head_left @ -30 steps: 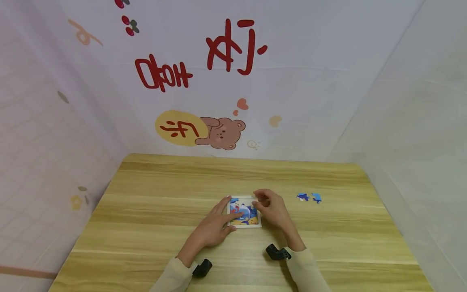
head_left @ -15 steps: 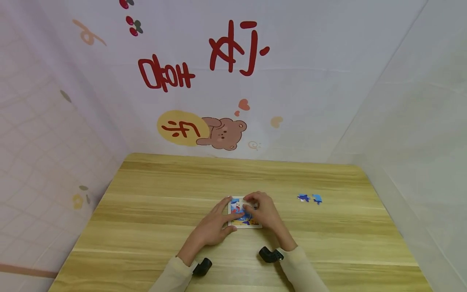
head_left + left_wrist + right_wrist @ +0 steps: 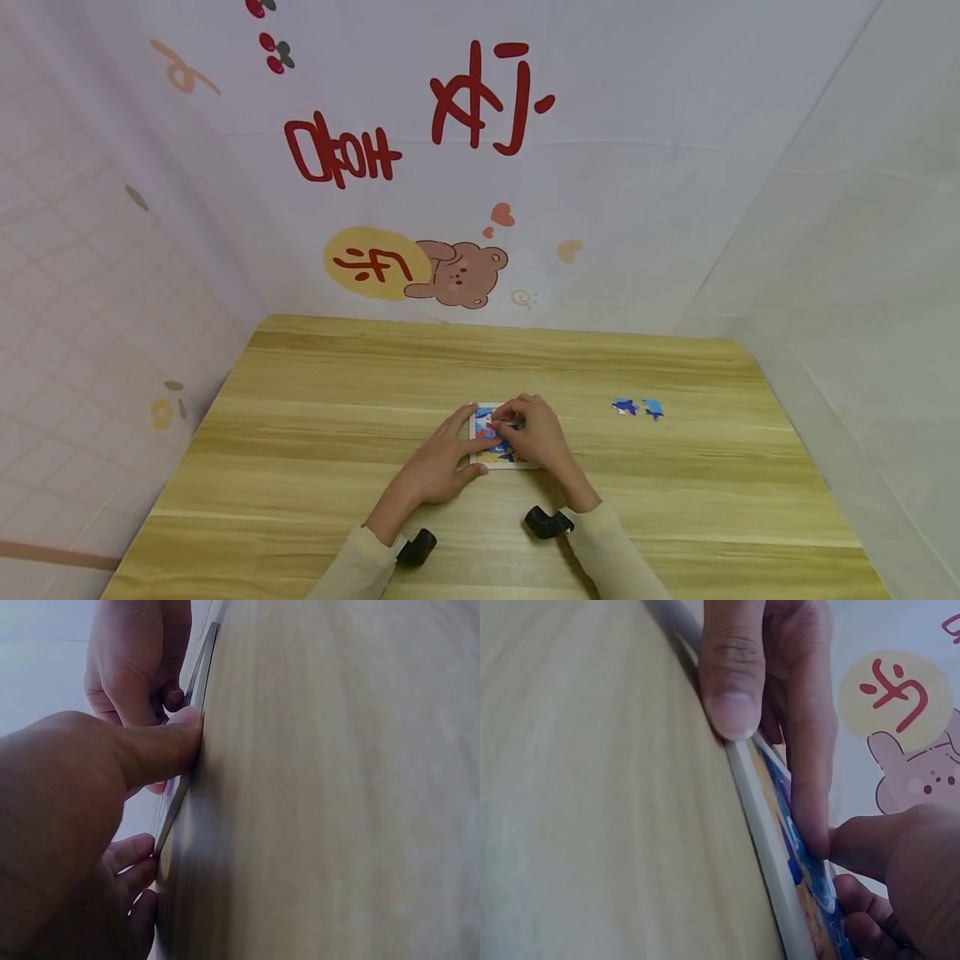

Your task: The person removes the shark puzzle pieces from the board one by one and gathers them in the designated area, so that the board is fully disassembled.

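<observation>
Wooden desk (image 3: 315, 467) is carrying a white puzzle tray (image 3: 501, 460) near its middle, its picture mostly filled in. The left hand (image 3: 438, 467) is bracing the tray's left edge, fingers straight; the right hand (image 3: 536, 437) is pressing curled fingertips onto the pieces. Two blue loose pieces (image 3: 636, 407) are lying well apart toward the right edge.

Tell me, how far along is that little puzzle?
Most of the picture already sits in the puzzle tray. Right now the left hand steadies the tray's edge while the right hand presses on the picture. Two loose blue pieces lie off to the right on the table, not yet placed.
</observation>
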A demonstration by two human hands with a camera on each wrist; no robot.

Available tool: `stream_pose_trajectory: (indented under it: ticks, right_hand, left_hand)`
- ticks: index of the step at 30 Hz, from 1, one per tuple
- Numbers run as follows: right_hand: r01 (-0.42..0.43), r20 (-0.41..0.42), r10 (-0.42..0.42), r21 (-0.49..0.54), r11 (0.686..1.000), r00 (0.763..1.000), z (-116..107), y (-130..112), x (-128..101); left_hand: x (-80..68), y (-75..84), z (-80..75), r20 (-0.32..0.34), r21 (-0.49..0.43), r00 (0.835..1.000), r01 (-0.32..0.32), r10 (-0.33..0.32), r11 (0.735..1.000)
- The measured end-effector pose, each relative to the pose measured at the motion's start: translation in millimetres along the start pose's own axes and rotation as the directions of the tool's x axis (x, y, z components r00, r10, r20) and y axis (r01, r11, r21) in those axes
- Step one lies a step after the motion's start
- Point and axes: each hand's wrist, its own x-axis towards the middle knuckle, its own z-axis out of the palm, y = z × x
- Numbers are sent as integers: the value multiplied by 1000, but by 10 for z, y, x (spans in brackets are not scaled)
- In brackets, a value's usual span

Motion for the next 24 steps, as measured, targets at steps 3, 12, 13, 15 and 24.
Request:
stream_pose_trajectory:
  ticks: [3,12,13,15,24]
  right_hand:
    - [-10,-1,10,-2,1000,1000,4,-13,2]
    - [-34,-33,34,2,999,999,30,-30,-1]
    - [-35,-36,35,4,999,999,30,-33,-2]
    - [-35,-41,36,10,999,999,29,-39,-3]
    - [-23,-71,26,45,999,997,34,-54,-10]
  left_hand:
    - [0,-1,2,-3,-1,1000,2,-2,1000]
    - [3,11,11,-17,-13,1000,11,-12,1000]
    - [4,12,12,-18,-12,1000,12,-13,1000]
    - [6,12,17,-21,-9,1000,13,-13,1000]
    - [4,1,31,-30,-9,999,13,-14,1000]
